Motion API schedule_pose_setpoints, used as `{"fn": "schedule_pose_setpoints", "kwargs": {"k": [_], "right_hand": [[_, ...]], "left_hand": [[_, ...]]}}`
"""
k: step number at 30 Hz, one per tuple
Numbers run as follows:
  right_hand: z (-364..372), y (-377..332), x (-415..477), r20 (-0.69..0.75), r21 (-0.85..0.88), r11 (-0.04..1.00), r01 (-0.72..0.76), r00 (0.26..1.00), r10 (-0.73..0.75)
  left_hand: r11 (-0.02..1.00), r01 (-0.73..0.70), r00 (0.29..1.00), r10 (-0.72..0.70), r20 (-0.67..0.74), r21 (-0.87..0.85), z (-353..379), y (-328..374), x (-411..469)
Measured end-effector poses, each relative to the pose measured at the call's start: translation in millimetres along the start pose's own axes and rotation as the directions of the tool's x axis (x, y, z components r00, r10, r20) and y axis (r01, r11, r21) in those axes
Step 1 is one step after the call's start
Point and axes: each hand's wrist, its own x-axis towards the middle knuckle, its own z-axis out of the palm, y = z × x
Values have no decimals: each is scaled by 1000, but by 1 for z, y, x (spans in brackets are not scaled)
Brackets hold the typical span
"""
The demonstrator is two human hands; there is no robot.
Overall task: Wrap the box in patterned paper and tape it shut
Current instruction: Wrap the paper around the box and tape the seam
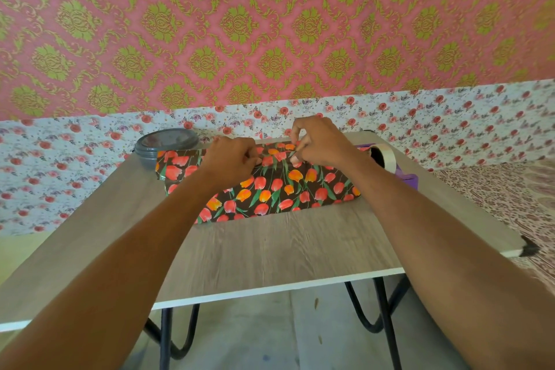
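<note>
While covered in patterned paper (303, 182), box (279, 189): lying long side across the far half of the table (270, 252), flat on the wood, between bowl and tape dispenser.
Paper: dark ground with red and orange tulips, folded over the box top, looser and creased at the left end.
Left hand (231, 159): knuckles up over the box top, fingers curled, pinching the paper fold near the middle of the seam.
Right hand (322, 141): just beside the left, thumb and forefinger closed on the paper edge at the seam, other fingers curled under; anything else between the fingertips too small to tell.
Bowl (165, 147): grey, lidded, near the far left corner of the table, just behind the box's left end.
Tape dispenser (408, 179): purple, carrying a pale tape roll (386, 156), at the box's right end, partly behind the right wrist.
Backdrop: floral cloth (75, 165) low down, pink-and-green damask wall (270, 24) above.
</note>
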Motion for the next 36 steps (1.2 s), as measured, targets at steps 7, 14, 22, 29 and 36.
{"fn": "schedule_pose_setpoints", "kwargs": {"k": [7,14,22,29,36], "right_hand": [[17,20,2,-161,235,960,-150,968,190],[30,12,-5,-194,-169,978,119,969,-151],[45,24,-2,-119,-259,943,209,962,-246],[32,22,2,115,-94,977,192,977,-181],[24,21,0,72,-102,983,154,987,-147]], "left_hand": [[994,-10,1000,10,-3,-109,3,-2,-4],[998,-10,1000,11,16,-64,0,3,-4],[996,-37,995,29,99,77,4,10,-2],[993,-34,995,23,93,115,10,14,-3],[992,-17,1000,15,-20,-125,17,16,-11]]}}
